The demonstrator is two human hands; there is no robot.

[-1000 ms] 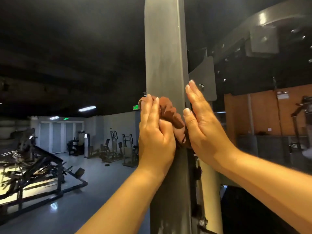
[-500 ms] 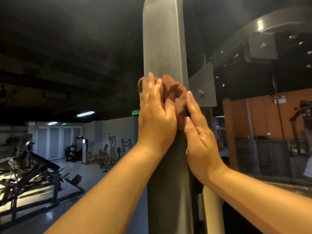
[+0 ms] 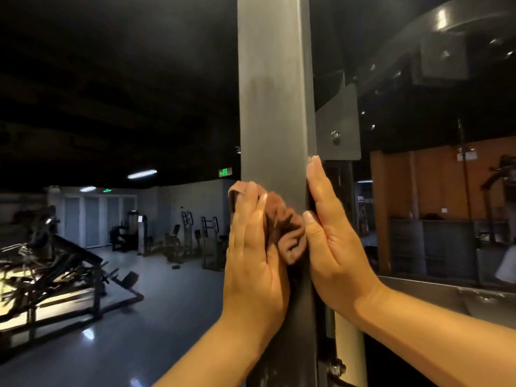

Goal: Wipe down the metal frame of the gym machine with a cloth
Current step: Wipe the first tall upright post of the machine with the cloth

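Head: dim gym [image 3: 117, 339], perhaps streaked frame [image 3: 272, 113]

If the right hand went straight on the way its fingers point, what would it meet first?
Likely the flat grey bolted metal plate just above the right hand, though depth is unclear.

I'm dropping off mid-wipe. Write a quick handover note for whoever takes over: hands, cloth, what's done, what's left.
Left hand: fingers straight, presses the bunched brown cloth against the front face of the grey upright post.
Right hand: open, flat against the post's right edge beside the cloth, holding nothing.
Done: faint streaks on the face above the cloth suggest that stretch has been wiped, though this is not certain.
Left: probably the post below the hands, its side faces and the bolted bracket plate to the right.
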